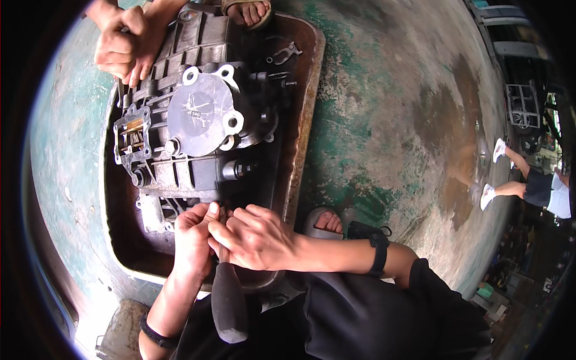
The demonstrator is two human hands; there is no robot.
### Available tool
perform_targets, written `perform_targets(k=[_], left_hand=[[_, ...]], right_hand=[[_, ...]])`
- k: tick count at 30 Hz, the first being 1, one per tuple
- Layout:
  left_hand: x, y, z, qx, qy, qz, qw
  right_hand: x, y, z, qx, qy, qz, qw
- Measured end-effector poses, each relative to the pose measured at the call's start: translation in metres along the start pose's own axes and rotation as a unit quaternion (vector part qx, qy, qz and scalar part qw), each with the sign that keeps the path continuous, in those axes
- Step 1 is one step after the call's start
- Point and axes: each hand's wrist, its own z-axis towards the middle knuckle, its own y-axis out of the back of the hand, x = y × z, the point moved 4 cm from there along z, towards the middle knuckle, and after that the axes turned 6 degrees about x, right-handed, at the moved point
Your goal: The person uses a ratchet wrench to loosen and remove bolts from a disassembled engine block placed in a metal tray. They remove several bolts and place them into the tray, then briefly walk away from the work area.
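A screwdriver point(228, 306) with a thick black handle points toward me, its handle hanging free below my hands. My right hand point(258, 237) is closed around its metal shaft. My left hand point(195, 234) is also closed, its thumb and fingers pressed on the shaft near the tip. The tip itself is hidden behind my fingers, close to the lower edge of a grey metal gearbox housing point(180, 168). On the housing sits a round cover plate point(201, 111) with bolt lugs. A bolt point(242, 170) sticks out beside it.
The housing lies in a rusty-edged metal tray point(298, 162). A co-worker's hands point(123, 54) rest at its far left, with a sandalled foot point(247, 13) beyond. A loose forked metal part point(285, 53) lies in the tray. Another person's legs point(510, 174) show far right.
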Motion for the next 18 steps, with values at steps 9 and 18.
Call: perform_targets(k=[9, 18], left_hand=[[-0.001, -0.005, -0.002, 0.0, 0.017, 0.048, 0.999], [-0.001, -0.006, -0.003, 0.008, 0.054, 0.009, 0.998]], right_hand=[[-0.025, -0.027, -0.043, -0.069, -0.344, 0.614, 0.707], [0.0, 0.103, -0.028, 0.386, -0.216, 0.472, 0.762]])
